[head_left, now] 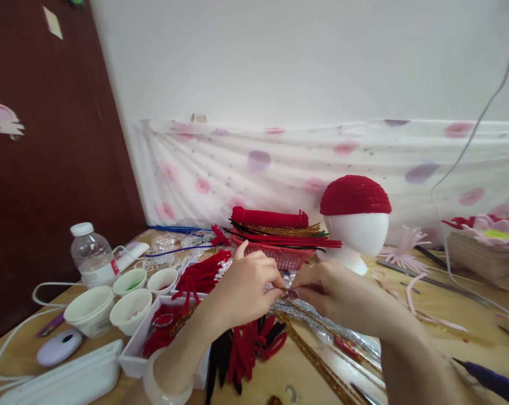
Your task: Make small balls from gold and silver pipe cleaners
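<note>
Head view is showing two hands meeting over the middle of the counter (461,332). The left hand (248,287) and the right hand (328,289) are pinching, fingertip to fingertip, a small piece (289,292); it is too tiny and too covered by the fingers to make out, though it is glinting silver. Both sets of fingers are clenched on that piece, which is sitting between the hands just above a silver strip (317,323) lying on the counter. The left wrist is wearing one white bangle (166,388), partly cut off by the lower edge.

Behind the hands one red basket (286,256) is holding red, gold and black stems, its front wall half hidden by the left hand. One foam head (358,239) in a red cap (355,196) is standing just right of the basket. At far left four white cups (89,309) are sitting near one bottle (93,256); their contents are hard to tell. One white tray (132,357) is lying under the left forearm, mostly covered. One gold stem (316,360) is running toward the lower edge, and one blue tool (493,381) is being cut off at the right corner.
</note>
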`<state>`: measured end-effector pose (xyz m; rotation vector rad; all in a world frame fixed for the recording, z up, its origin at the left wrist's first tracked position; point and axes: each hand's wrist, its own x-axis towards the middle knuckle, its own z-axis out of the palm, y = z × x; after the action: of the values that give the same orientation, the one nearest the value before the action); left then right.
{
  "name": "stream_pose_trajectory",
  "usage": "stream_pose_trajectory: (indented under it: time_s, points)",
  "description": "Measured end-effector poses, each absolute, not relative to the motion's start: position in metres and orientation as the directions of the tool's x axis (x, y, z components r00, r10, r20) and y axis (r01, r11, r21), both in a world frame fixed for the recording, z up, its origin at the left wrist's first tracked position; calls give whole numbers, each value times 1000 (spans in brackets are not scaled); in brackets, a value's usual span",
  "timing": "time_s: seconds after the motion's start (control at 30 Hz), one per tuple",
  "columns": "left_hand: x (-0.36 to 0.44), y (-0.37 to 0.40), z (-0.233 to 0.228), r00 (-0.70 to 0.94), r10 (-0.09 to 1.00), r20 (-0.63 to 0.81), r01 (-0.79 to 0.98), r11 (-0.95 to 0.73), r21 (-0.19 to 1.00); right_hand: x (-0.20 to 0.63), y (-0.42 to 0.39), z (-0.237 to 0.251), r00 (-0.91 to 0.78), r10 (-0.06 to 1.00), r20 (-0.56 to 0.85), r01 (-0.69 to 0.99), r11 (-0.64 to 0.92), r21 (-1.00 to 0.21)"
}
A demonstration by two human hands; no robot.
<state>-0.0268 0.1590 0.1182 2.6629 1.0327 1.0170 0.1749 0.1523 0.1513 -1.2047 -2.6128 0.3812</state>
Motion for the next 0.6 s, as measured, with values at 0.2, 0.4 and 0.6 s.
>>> stream_pose_trajectory:
  time_s: [0.2,0.4,0.6]
  points:
    - [-27,166,121,388,660,643,250,-747,616,183,149,160,-653,736,179,592,643,-486]
    - [-8,158,110,147,787,599,-348,-526,776,177,156,156,-682,707,186,323,520,-791]
    - [-1,155,108,14,820,573,-180,-561,808,172,161,152,-672,729,131,416,518,-748]
